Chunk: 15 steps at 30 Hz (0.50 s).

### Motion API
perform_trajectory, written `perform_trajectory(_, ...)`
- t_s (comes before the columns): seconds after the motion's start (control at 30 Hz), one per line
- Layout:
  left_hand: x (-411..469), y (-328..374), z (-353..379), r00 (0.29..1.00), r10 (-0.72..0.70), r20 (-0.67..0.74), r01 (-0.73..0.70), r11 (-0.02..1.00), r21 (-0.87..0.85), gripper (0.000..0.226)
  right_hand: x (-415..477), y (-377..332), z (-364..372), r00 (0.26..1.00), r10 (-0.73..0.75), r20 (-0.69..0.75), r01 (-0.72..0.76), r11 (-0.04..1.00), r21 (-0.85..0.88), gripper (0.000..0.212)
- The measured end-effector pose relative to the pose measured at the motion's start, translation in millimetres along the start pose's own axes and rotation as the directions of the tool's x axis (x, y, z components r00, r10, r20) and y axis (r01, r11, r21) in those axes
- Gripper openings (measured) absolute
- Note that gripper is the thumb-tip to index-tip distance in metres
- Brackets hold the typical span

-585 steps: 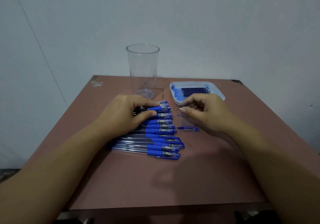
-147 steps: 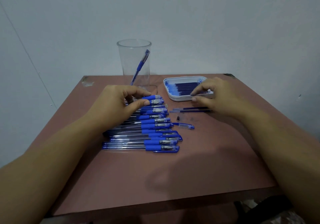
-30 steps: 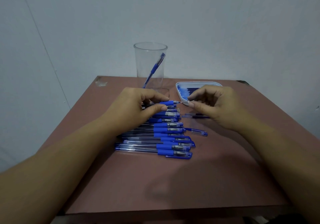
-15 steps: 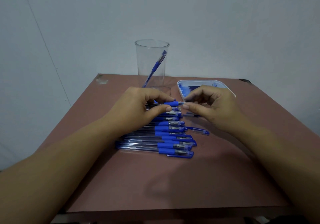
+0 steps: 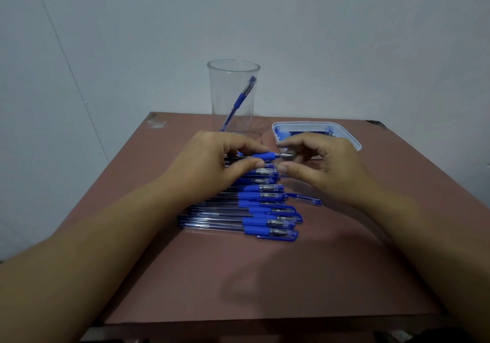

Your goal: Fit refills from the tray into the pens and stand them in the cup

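Observation:
My left hand [image 5: 212, 162] grips a clear pen by its blue grip [image 5: 262, 156], level above the pile. My right hand [image 5: 323, 167] meets it from the right, and its curled fingers pinch the pen's metal tip [image 5: 287, 155]. Several capped blue pens [image 5: 265, 210] lie side by side on the table under and in front of my hands. The clear cup [image 5: 233, 120] stands behind them with one blue pen [image 5: 242, 98] leaning inside. The white tray [image 5: 350, 141] of dark refills sits to the right of the cup, half hidden by my right hand.
A loose clear-and-blue pen cap [image 5: 307, 200] lies right of the pile. The brown table [image 5: 265, 276] ends in a near edge at the bottom of the view. A pale wall stands close behind the cup.
My right hand's fingers have closed in on the tip of the pen that my left hand holds, and the thumb has dropped a little below it. Both hands stay in place.

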<state>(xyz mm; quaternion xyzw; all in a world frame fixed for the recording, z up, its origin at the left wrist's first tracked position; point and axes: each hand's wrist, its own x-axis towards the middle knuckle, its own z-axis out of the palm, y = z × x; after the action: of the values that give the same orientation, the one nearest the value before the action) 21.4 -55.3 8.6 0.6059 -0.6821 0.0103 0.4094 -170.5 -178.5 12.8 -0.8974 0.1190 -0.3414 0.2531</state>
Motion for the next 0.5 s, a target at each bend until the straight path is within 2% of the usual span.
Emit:
perform_trajectory(0.1, -0.4, 1.1, -1.5, 1.000, 0.006, -0.003, -0.006, 1.000, -0.012, 0.023, 1.0, 0.1, -1.5, 0.997, -0.069, -0.017, 0.068, 0.995, -0.069, 0.036)
perform_trajectory(0.23, -0.3, 1.9, -1.7, 1.000, 0.017, 0.005, -0.017, 1.000, -0.010, 0.024, 1.0, 4.6, -1.9, 0.998, -0.066, 0.012, 0.066, 0.994, -0.086, 0.012)
perform_trajectory(0.33, -0.5, 2.3, -1.2, 1.000, 0.023, 0.001, -0.023, 1.000, -0.015, 0.024, -0.6, 5.0, -2.4, 0.998, -0.066, -0.025, 0.064, 0.995, -0.073, 0.030)
perform_trajectory(0.37, -0.6, 2.1, -1.1, 1.000, 0.022, 0.000, -0.022, 1.000, -0.019, 0.024, 0.0, 4.4, -2.8, 0.996, -0.082, -0.036, 0.079, 0.993, -0.083, 0.030)
perform_trajectory(0.5, -0.9, 1.8, -1.3, 1.000, 0.030, -0.002, -0.030, 0.999, -0.016, 0.025, 1.2, 5.8, -3.1, 0.994, -0.106, -0.004, 0.105, 0.990, -0.099, 0.008)
